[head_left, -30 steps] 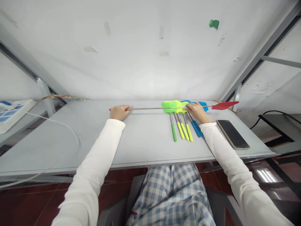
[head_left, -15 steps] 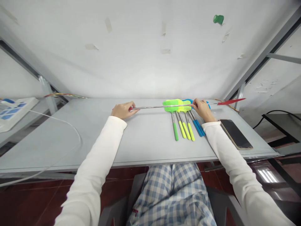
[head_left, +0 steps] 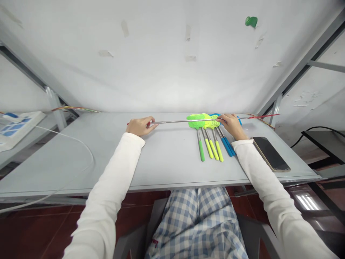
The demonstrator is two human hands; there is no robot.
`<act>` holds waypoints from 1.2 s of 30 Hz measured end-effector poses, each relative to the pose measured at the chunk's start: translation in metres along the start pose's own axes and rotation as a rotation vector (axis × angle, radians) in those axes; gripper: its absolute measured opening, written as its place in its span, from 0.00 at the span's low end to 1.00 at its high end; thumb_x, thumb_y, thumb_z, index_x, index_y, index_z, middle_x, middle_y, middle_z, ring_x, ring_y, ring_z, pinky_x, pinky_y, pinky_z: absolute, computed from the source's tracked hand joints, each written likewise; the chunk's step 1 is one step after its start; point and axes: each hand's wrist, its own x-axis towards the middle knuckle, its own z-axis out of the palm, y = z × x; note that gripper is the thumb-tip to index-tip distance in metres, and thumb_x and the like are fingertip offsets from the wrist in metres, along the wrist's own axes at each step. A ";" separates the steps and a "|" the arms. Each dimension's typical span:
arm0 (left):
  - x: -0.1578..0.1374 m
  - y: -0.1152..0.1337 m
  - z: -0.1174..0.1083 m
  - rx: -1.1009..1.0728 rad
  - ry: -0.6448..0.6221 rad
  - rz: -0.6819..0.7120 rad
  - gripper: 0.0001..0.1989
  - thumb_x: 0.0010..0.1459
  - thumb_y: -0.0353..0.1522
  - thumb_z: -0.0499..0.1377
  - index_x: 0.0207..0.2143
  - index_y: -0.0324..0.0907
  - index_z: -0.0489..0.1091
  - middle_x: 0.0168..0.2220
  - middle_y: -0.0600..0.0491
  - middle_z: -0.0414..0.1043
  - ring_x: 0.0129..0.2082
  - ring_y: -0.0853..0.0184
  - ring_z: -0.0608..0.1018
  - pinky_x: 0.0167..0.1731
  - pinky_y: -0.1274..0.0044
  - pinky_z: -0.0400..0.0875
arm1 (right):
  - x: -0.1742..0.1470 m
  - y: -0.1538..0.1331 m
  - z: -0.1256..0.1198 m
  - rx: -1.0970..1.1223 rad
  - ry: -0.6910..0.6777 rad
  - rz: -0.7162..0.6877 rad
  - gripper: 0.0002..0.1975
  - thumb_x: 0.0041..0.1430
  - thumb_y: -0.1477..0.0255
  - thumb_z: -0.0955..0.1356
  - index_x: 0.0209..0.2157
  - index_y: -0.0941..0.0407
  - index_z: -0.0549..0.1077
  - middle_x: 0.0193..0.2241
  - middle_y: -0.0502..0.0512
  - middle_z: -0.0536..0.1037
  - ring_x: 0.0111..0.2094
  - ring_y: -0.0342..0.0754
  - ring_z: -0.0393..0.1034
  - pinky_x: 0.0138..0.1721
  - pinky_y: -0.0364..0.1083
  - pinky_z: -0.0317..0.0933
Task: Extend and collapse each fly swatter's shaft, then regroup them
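A red fly swatter with a long extended metal rod is held crosswise above the table. My left hand is closed round its red handle. Further right, my right hand pinches the rod near the red paddle, which is seen almost edge-on. Beneath the rod lie a green fly swatter, several yellow fly swatters and blue fly swatters, paddles overlapping toward the wall and handles pointing at me. My right hand partly hides the blue paddles.
A phone lies on the grey table beside my right sleeve. On the left, a white cable curves over the table, near a white and blue box. The wall stands close behind, with metal posts at both sides.
The red paddle has turned from a slanted view to nearly edge-on as the swatter rolled. Both hands remain almost where they were, still holding it.
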 end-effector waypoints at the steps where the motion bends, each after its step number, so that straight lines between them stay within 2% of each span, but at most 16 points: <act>1: 0.000 0.000 0.001 0.003 -0.003 0.002 0.19 0.59 0.48 0.51 0.36 0.45 0.73 0.25 0.54 0.75 0.24 0.68 0.73 0.22 0.77 0.51 | 0.000 0.000 0.000 0.001 -0.007 -0.007 0.17 0.67 0.62 0.57 0.35 0.54 0.72 0.31 0.56 0.77 0.35 0.50 0.69 0.38 0.48 0.51; 8: 0.002 0.002 0.010 0.024 -0.018 0.027 0.26 0.62 0.51 0.44 0.35 0.46 0.75 0.29 0.50 0.78 0.26 0.65 0.76 0.22 0.75 0.50 | 0.001 -0.002 0.005 0.086 -0.011 0.006 0.14 0.66 0.66 0.58 0.35 0.55 0.72 0.32 0.57 0.76 0.35 0.52 0.68 0.38 0.48 0.53; 14: -0.001 0.007 0.014 -0.003 -0.024 0.029 0.24 0.62 0.50 0.45 0.40 0.48 0.76 0.32 0.50 0.80 0.28 0.63 0.77 0.22 0.75 0.54 | 0.003 0.000 0.002 0.126 0.054 0.019 0.14 0.64 0.69 0.58 0.33 0.56 0.73 0.30 0.59 0.75 0.34 0.53 0.66 0.36 0.49 0.53; 17: 0.001 0.023 0.013 -0.025 -0.064 0.065 0.24 0.62 0.48 0.45 0.42 0.48 0.76 0.33 0.50 0.80 0.28 0.62 0.78 0.23 0.74 0.56 | 0.007 -0.016 0.005 0.155 0.048 -0.023 0.13 0.64 0.71 0.58 0.33 0.56 0.73 0.29 0.57 0.75 0.32 0.52 0.65 0.35 0.48 0.53; 20: 0.004 0.053 0.010 -0.048 -0.124 0.150 0.23 0.64 0.46 0.44 0.46 0.49 0.74 0.35 0.49 0.80 0.29 0.62 0.78 0.24 0.74 0.58 | 0.012 -0.045 0.014 0.200 -0.022 -0.124 0.13 0.65 0.70 0.59 0.35 0.56 0.73 0.30 0.57 0.75 0.34 0.51 0.65 0.37 0.48 0.54; 23: 0.003 0.076 0.008 -0.032 -0.173 0.173 0.23 0.65 0.44 0.42 0.50 0.50 0.72 0.35 0.50 0.80 0.28 0.62 0.78 0.24 0.74 0.59 | 0.014 -0.069 0.021 0.153 -0.025 -0.135 0.12 0.66 0.68 0.59 0.37 0.55 0.73 0.32 0.58 0.76 0.35 0.52 0.65 0.39 0.48 0.54; 30: -0.001 0.081 0.006 -0.071 -0.174 0.123 0.22 0.65 0.45 0.44 0.49 0.50 0.72 0.36 0.49 0.80 0.31 0.62 0.79 0.25 0.75 0.61 | 0.011 -0.079 0.015 0.119 -0.006 -0.117 0.13 0.66 0.72 0.59 0.37 0.55 0.74 0.32 0.57 0.75 0.36 0.52 0.65 0.39 0.49 0.52; 36: -0.003 0.111 0.000 -0.110 -0.217 0.150 0.23 0.65 0.45 0.42 0.51 0.48 0.70 0.36 0.47 0.80 0.31 0.61 0.79 0.25 0.75 0.61 | 0.011 -0.107 0.015 0.082 -0.057 -0.185 0.14 0.68 0.69 0.58 0.38 0.56 0.75 0.31 0.56 0.75 0.34 0.50 0.64 0.36 0.47 0.50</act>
